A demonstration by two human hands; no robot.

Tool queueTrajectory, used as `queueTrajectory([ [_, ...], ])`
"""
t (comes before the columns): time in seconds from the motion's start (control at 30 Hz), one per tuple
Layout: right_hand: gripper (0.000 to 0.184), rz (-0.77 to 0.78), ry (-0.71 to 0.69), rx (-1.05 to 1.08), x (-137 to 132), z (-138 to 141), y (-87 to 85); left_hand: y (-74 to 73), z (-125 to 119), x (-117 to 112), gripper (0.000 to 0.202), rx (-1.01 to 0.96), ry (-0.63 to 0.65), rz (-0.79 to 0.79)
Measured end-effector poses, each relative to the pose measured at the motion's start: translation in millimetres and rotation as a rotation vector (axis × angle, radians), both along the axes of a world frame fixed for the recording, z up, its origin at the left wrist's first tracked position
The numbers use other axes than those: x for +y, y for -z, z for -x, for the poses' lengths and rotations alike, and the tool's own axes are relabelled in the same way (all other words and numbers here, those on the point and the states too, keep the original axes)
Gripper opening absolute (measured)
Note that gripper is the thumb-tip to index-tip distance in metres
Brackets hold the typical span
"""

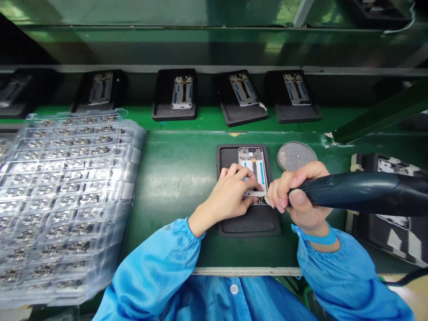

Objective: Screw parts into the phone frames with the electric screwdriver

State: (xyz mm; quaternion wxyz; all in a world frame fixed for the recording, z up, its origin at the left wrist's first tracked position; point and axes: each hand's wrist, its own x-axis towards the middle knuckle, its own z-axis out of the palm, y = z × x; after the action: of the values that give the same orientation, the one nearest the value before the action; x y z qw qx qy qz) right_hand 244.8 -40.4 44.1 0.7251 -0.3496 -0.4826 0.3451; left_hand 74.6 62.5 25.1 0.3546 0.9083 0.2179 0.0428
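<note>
A phone chassis (254, 167) with blue strips and exposed circuit boards lies in a black foam holder (230, 225) on the green bench. Over its lower part rests my left hand (234, 191), fingers apart, with thumb and forefinger touching the small parts at the bottom end. My right hand (306, 196) is wrapped round a dark tool (361, 191) that looks like an electric screwdriver. The tool's thick body runs off to the right. At the chassis's lower right edge, my right fingertips hide the tool's tip. A round perforated metal dish (296, 155) stands just behind my right hand.
Stacked clear plastic trays (133, 178) of small metal parts fill the left side. Along the back, several black foam holders (163, 109) carry phone chassis. Another black holder (368, 236) stands at right, near a slanted green bar (381, 111). The bench edge (247, 271) is close to my body.
</note>
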Motion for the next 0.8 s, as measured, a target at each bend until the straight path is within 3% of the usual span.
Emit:
queueTrajectory([
  [0.6,0.028,0.097,0.018,-0.021,-5.5,-0.8,-6.3,-0.8,-1.2,-2.4,0.029,-0.008,-0.015,0.008],
  [0.8,0.022,0.085,0.034,-0.062,-5.5,-0.3,-4.2,-1.2,-2.6,-2.2,0.028,-0.009,-0.010,0.013],
])
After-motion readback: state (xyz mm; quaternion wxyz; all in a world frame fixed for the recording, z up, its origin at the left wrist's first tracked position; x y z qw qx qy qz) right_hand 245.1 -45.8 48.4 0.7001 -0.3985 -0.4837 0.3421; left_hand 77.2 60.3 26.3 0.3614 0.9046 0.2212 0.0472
